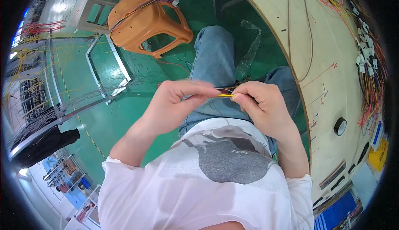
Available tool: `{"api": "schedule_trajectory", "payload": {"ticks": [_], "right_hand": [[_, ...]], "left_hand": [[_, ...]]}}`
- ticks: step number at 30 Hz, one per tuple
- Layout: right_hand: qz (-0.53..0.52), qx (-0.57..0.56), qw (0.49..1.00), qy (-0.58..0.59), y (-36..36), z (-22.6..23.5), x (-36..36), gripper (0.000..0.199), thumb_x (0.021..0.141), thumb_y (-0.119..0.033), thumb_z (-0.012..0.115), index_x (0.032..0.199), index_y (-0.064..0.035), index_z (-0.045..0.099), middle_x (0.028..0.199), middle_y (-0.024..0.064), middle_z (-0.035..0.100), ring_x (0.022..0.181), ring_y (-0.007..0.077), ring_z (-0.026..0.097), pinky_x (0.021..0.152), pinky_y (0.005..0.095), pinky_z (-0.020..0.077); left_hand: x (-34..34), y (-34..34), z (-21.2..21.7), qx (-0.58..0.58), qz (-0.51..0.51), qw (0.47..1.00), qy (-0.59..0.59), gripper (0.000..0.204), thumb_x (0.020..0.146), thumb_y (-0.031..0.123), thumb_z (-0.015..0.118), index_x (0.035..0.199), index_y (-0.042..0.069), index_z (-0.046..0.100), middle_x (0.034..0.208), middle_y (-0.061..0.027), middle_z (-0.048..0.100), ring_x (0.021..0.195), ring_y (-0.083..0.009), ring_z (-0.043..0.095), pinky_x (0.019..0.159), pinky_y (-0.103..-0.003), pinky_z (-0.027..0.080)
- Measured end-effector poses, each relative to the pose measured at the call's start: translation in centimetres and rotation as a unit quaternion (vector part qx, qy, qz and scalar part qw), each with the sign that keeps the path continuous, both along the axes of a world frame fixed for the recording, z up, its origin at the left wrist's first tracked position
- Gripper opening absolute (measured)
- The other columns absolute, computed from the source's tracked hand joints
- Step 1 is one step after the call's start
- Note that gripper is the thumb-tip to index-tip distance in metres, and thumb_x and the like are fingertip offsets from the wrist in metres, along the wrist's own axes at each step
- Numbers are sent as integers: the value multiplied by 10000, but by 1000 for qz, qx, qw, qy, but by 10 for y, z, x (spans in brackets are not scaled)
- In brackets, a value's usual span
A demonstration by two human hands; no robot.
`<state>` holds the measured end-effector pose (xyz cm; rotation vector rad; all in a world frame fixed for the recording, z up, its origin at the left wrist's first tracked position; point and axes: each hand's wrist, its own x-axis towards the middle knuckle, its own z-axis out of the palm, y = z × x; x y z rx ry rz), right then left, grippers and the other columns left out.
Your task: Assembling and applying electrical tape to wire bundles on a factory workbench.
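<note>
Above my lap, a short stretch of yellow wire (225,95) runs between my two hands. My left hand (176,101) pinches its left end, the fingers straight and a little blurred by motion. At the other end, my right hand (261,105) holds it between thumb and bent forefinger. A thin dark strand shows just behind the wire; my fingers hide how the two relate. Both hands hover over blue jeans (215,57), close to each other but not touching.
On the right stands a pale wooden board (322,88) with red marks, a black tape roll (340,126) and bundled wires with white connectors (365,49). An orange stool (143,22) bearing wires stands front left, beside a metal frame (93,72). Clear plastic film (250,49) lies beyond my knees.
</note>
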<state>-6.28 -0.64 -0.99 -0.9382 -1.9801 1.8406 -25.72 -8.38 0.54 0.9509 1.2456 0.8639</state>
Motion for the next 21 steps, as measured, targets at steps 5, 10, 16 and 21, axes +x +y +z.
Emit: {"api": "schedule_trajectory", "payload": {"ticks": [5,10,16,21], "right_hand": [[-10,128,991,31,-8,-5,4,68,774,-48,543,780,16,566,604,77,527,505,132,492,464,234,386],[-117,282,952,-9,-19,7,19,244,714,-118,620,933,-22,571,863,119,583,827,285,551,729,337,444],[-468,359,731,-343,-25,26,137,305,686,-34,584,987,-29,533,1042,105,531,938,236,508,808,329,392],[-391,361,718,-448,-40,9,198,381,675,-71,589,1032,-4,475,1021,145,503,982,296,453,885,384,337]], "left_hand": [[36,9,9,129,-38,959,249,116,686,9,596,801,23,605,743,-91,588,703,-236,556,612,-307,434],[39,14,1,142,-17,947,288,68,687,0,598,754,-9,590,643,-80,537,584,-170,513,516,-256,395],[13,8,-13,-99,119,988,15,20,705,-3,572,715,-13,558,676,4,472,508,-31,366,424,-165,246],[22,4,-3,-146,185,970,-64,60,723,53,577,738,-1,555,663,4,462,488,-24,341,394,-179,216]]}}
